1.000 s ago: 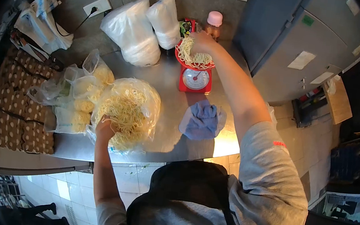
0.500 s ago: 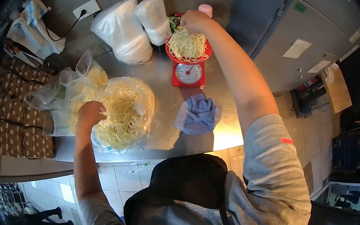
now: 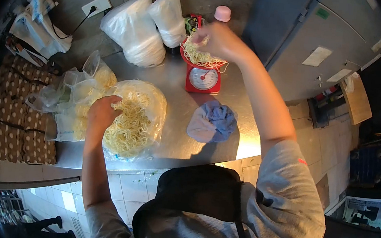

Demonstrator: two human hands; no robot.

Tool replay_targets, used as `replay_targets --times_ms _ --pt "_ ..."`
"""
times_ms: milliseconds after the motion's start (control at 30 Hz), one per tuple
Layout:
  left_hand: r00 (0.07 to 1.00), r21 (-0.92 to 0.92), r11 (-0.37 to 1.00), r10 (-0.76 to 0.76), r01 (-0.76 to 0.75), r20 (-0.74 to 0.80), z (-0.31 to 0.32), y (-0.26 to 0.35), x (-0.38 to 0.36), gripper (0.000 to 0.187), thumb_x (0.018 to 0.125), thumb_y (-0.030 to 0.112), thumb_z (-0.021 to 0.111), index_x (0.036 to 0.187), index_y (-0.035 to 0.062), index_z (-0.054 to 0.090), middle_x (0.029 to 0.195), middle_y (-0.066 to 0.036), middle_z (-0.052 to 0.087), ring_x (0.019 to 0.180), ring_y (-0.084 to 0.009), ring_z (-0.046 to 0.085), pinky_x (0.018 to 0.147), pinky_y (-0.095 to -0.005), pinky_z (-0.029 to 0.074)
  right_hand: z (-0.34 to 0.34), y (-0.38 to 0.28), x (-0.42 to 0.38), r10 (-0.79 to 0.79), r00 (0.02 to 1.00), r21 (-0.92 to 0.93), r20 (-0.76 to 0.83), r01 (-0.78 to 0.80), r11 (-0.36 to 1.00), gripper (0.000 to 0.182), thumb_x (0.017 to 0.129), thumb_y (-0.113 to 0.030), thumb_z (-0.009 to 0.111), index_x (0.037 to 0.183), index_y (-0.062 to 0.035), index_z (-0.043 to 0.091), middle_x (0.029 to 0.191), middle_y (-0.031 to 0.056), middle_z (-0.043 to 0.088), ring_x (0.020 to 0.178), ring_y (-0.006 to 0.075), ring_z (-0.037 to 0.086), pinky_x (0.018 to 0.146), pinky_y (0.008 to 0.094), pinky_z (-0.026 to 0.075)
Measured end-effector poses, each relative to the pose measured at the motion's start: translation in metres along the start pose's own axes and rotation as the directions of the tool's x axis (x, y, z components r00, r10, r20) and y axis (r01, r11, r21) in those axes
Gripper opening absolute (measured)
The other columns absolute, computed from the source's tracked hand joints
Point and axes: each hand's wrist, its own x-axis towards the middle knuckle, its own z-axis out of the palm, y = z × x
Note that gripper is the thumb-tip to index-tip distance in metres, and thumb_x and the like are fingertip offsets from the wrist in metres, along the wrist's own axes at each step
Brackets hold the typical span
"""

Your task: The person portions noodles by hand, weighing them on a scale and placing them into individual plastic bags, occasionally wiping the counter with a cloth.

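A red dial scale [image 3: 203, 85] stands on the metal counter, its pan heaped with pale yellow noodles [image 3: 196, 56]. My right hand [image 3: 218, 41] is over the pan with its fingers curled into these noodles; some strands hang past the pan's right edge. To the left, an open clear plastic bag [image 3: 156, 108] holds a large pile of loose noodles [image 3: 128, 130]. My left hand [image 3: 103, 111] is at the left side of that pile, fingers bent around strands; its fingertips are partly hidden.
Tied bags of noodles [image 3: 88, 91] lie left of the open bag. Two white plastic packs [image 3: 137, 33] stand by the wall. A blue cloth [image 3: 213, 121] lies before the scale. Right of the counter is a grey metal cabinet [image 3: 321, 44]; a patterned brown cover [image 3: 12, 117] is at far left.
My right hand has moved down and closer over the noodles on the pan, and strands now overhang its right side. My left hand has shifted slightly up and right over the pile.
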Motion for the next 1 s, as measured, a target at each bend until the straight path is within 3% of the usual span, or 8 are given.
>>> replay_targets --times_ms 100,200,367,500,600,667,833,1000 --pt "1.0 -0.059 0.998 -0.012 0.012 0.002 0.005 -0.005 -0.001 0.039 0.066 0.017 0.075 0.104 0.0151 0.066 0.099 -0.007 0.067 0.085 -0.0253 0.064 0.077 -0.0358 0.049 0.052 0.042 -0.049 0.113 0.97 0.199 0.216 -0.157 0.967 0.015 0.072 -0.009 0.068 0.087 -0.005 0.067 0.077 0.0043 0.065 0.066 0.0131 0.061 0.059 0.0261 0.048" --pt "1.0 -0.069 0.998 -0.002 0.001 -0.02 0.015 -0.015 -0.006 0.038 0.066 0.017 0.074 0.103 0.0147 0.066 0.099 -0.007 0.067 0.084 -0.0251 0.064 0.076 -0.0359 0.049 0.102 0.046 -0.107 0.414 0.811 -0.018 0.414 -0.447 0.894 0.018 0.069 -0.01 0.069 0.086 -0.0076 0.068 0.081 0.008 0.067 0.081 0.0187 0.065 0.069 0.0332 0.051" --pt "0.994 -0.091 0.995 -0.041 0.032 -0.098 0.032 -0.047 -0.01 0.035 0.066 0.017 0.073 0.101 0.0161 0.067 0.097 -0.005 0.067 0.083 -0.0241 0.065 0.075 -0.0361 0.05 0.178 0.063 -0.149 0.434 0.854 -0.277 0.288 -0.359 0.891 0.022 0.065 -0.01 0.068 0.086 -0.0096 0.068 0.088 0.0134 0.065 0.085 0.0308 0.063 0.074 0.0385 0.05" --pt "0.985 -0.136 0.988 -0.098 0.079 -0.141 0.025 -0.055 -0.018 0.034 0.068 0.017 0.072 0.101 0.0178 0.067 0.097 -0.004 0.067 0.082 -0.0215 0.065 0.074 -0.0356 0.05 0.161 -0.02 -0.074 0.041 0.987 -0.075 0.155 -0.03 0.997 0.021 0.068 -0.008 0.063 0.089 -0.0084 0.068 0.09 0.0159 0.063 0.086 0.0329 0.061 0.075 0.0412 0.049" --pt "0.982 -0.201 0.976 -0.115 0.083 -0.153 0.024 -0.051 -0.025 0.039 0.067 0.011 0.073 0.105 0.0129 0.066 0.1 -0.007 0.067 0.073 -0.0196 0.065 0.071 -0.0317 0.051 0.203 -0.078 -0.024 -0.227 0.973 0.333 0.028 0.206 0.92 0.025 0.07 -0.008 0.059 0.093 -0.0081 0.068 0.09 0.0191 0.062 0.084 0.0362 0.061 0.075 0.0435 0.049" --pt "0.978 -0.268 0.959 -0.137 0.091 -0.158 0.025 -0.048 -0.031 0.04 0.067 0.009 0.073 0.106 0.0124 0.065 0.1 -0.007 0.067 0.074 -0.0189 0.065 0.07 -0.031 0.051 0.253 -0.096 0.003 -0.363 0.932 0.293 -0.013 0.351 0.889 0.025 0.07 -0.008 0.059 0.093 -0.0083 0.068 0.09 0.0191 0.063 0.082 0.0357 0.061 0.074 0.0432 0.049" --pt "0.98 -0.265 0.962 -0.109 0.062 -0.168 0.022 -0.051 -0.051 0.049 0.063 0.008 0.076 0.11 0.0109 0.063 0.105 -0.01 0.065 0.075 -0.0195 0.065 0.068 -0.0318 0.051 0.292 -0.107 0.031 -0.345 0.924 0.236 0.163 0.303 0.923 0.017 0.071 -0.013 0.062 0.086 -0.012 0.07 0.079 0.0138 0.066 0.077 0.0324 0.063 0.068 0.0396 0.05" --pt "0.95 -0.738 0.673 -0.197 -0.049 -0.243 0.025 -0.032 -0.047 0.048 0.065 0.015 0.08 0.109 0.0069 0.062 0.094 -0.005 0.063 0.059 -0.0067 0.053 0.057 -0.0225 0.044 0.209 -0.14 0.059 -0.4 0.915 0.497 0.046 0.326 0.804 0.009 0.075 -0.016 0.069 0.08 -0.008 0.068 0.065 0.0103 0.064 0.059 0.0215 0.062 0.056 0.0331 0.05"
